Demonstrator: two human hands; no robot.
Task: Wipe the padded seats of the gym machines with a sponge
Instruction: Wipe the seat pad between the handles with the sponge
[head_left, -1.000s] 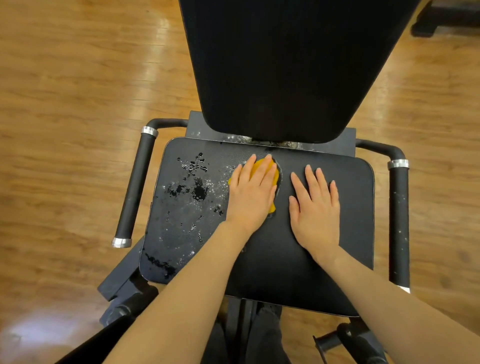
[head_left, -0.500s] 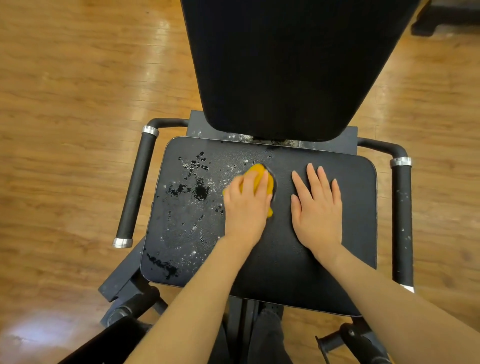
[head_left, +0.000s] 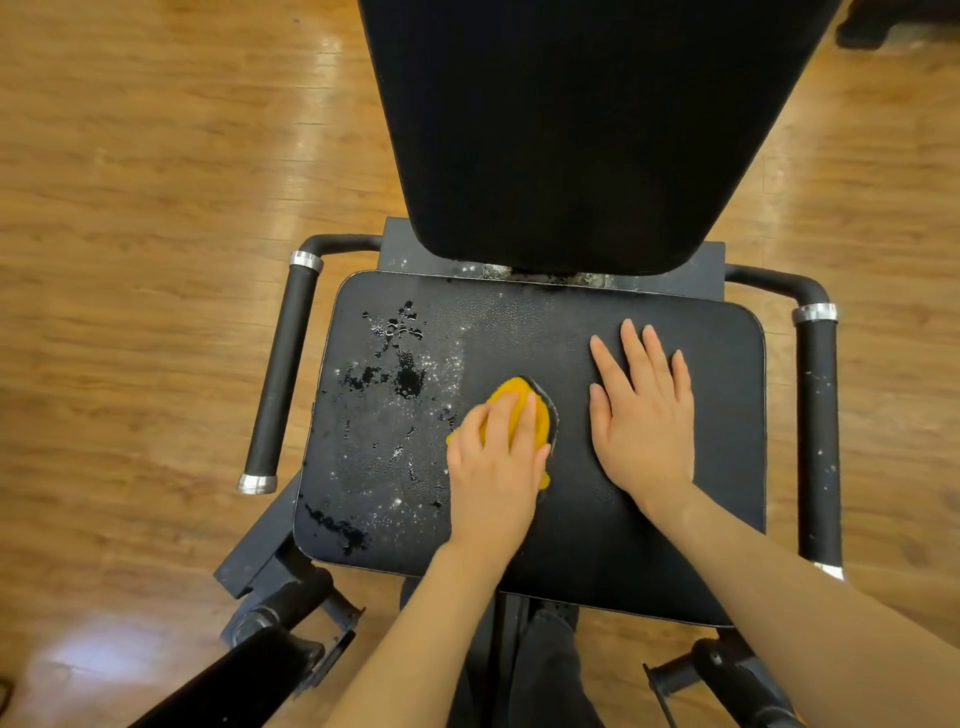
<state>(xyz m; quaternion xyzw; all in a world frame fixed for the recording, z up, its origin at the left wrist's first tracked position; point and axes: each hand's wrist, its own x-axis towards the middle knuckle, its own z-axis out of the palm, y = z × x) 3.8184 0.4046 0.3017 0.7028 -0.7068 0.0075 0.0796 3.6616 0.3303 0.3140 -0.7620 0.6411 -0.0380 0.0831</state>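
Note:
The black padded seat (head_left: 727, 395) of a gym machine fills the middle of the view. Its left half carries water drops and white foam specks (head_left: 400, 374). My left hand (head_left: 493, 467) grips a yellow sponge (head_left: 522, 402) with a dark underside and presses it on the seat's middle. Most of the sponge is hidden under the fingers. My right hand (head_left: 644, 410) lies flat on the seat just right of the sponge, fingers straight and spread.
A tall black backrest (head_left: 571, 130) rises behind the seat. Black padded handles with silver ends run along the seat's left side (head_left: 280, 374) and right side (head_left: 818, 441). Wooden floor (head_left: 130, 260) surrounds the machine, with frame parts and rollers below.
My left hand has drawn the sponge from the seat's back edge toward me, its fingers curling over it. The right hand has stayed flat in place.

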